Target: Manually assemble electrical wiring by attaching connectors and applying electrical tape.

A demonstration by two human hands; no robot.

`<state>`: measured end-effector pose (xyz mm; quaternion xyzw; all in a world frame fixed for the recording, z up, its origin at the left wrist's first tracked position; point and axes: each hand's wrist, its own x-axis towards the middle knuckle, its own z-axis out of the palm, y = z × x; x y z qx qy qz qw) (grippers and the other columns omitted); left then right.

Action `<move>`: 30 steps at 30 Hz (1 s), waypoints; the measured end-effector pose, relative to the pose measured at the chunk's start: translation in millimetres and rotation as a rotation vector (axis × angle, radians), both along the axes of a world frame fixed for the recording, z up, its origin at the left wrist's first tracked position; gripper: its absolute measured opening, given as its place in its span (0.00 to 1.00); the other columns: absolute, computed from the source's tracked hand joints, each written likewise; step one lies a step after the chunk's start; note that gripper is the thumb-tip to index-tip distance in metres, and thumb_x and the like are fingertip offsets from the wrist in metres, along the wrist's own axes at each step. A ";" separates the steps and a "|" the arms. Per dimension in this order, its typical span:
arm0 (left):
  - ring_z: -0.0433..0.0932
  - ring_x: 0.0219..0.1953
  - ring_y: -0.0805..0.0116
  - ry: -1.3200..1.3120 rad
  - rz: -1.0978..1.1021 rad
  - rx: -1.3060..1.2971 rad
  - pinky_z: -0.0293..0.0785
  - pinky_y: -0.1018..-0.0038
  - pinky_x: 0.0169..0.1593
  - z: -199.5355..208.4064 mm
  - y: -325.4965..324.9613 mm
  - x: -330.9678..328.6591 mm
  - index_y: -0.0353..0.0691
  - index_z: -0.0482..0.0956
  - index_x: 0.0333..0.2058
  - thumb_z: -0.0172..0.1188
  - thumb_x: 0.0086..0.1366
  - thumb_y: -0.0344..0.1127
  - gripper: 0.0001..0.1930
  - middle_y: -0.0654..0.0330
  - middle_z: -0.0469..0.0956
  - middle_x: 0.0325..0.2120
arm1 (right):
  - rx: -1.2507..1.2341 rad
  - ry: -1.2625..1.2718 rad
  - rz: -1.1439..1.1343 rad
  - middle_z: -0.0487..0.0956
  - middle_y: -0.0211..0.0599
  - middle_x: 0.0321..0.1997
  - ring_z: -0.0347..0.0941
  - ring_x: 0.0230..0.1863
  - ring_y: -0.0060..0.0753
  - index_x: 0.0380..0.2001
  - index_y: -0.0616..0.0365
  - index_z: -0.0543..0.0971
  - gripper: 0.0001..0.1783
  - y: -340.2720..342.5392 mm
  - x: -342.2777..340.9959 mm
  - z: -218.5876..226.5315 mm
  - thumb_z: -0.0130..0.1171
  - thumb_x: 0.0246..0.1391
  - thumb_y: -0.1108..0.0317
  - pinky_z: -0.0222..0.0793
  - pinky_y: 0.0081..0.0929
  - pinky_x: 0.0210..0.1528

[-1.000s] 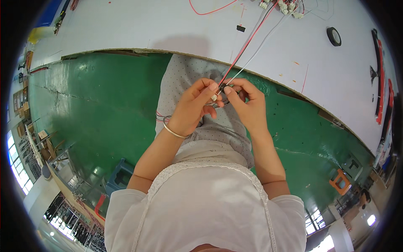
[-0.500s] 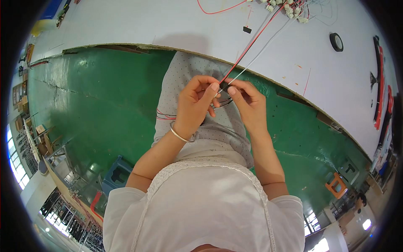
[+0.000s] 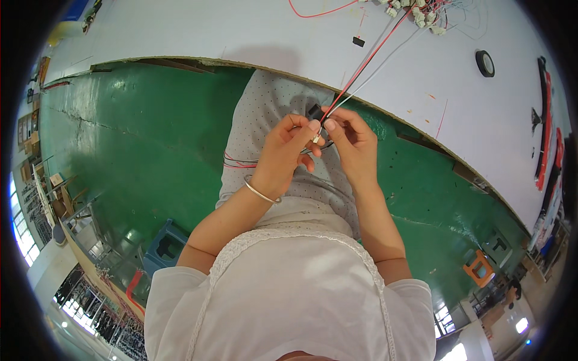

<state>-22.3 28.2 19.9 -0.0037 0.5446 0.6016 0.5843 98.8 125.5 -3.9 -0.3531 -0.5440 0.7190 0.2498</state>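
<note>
Red, black and white wires (image 3: 367, 69) run from the table down to my hands, which meet above my lap. My left hand (image 3: 284, 144) is closed, thumb and fingers pinching the wires near a small white connector (image 3: 316, 139). A black strip (image 3: 315, 111), like tape or foam, sticks up at its fingertips against the wires. My right hand (image 3: 356, 144) is pinched on the same wire bundle just beside it, thumb against fingers. More thin red and black wires (image 3: 238, 161) pass below my left hand across my lap. Where the strip meets the wires is partly hidden by my fingers.
On the white table, a heap of white connectors (image 3: 421, 15) lies at the far edge. Nearby are a small black piece (image 3: 359, 41) and a roll of black tape (image 3: 484, 63). Red and black tubing (image 3: 545, 132) lies at the right. A blue stool (image 3: 165, 248) stands on the green floor.
The black strip now sticks up beyond my fingertips, and the white connector shows below them. My right hand has shifted slightly left, closer to my left hand.
</note>
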 end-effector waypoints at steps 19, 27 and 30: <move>0.71 0.26 0.82 -0.311 -0.061 0.009 0.64 0.82 0.27 -8.9 -6.4 -11.8 0.39 0.83 0.40 0.64 0.66 0.48 0.16 0.68 0.78 0.27 | -0.008 -0.006 -0.016 0.83 0.36 0.41 0.77 0.39 0.21 0.48 0.63 0.80 0.13 8.7 -5.1 16.0 0.62 0.60 0.74 0.75 0.21 0.41; 0.71 0.26 0.82 0.087 0.091 0.060 0.65 0.83 0.28 -17.4 -8.0 11.4 0.37 0.83 0.43 0.67 0.65 0.40 0.14 0.63 0.81 0.28 | 0.924 -0.396 0.220 0.82 0.27 0.30 0.64 0.23 0.17 0.49 0.53 0.81 0.17 25.9 -24.1 76.0 0.65 0.54 0.66 0.64 0.20 0.30; 0.72 0.26 0.83 0.188 0.109 0.125 0.66 0.83 0.27 -24.4 -7.5 8.8 0.37 0.83 0.43 0.65 0.66 0.39 0.12 0.64 0.81 0.29 | 0.465 -0.417 0.530 0.80 0.26 0.28 0.62 0.21 0.16 0.49 0.56 0.81 0.17 40.0 -44.1 82.3 0.64 0.57 0.66 0.63 0.18 0.31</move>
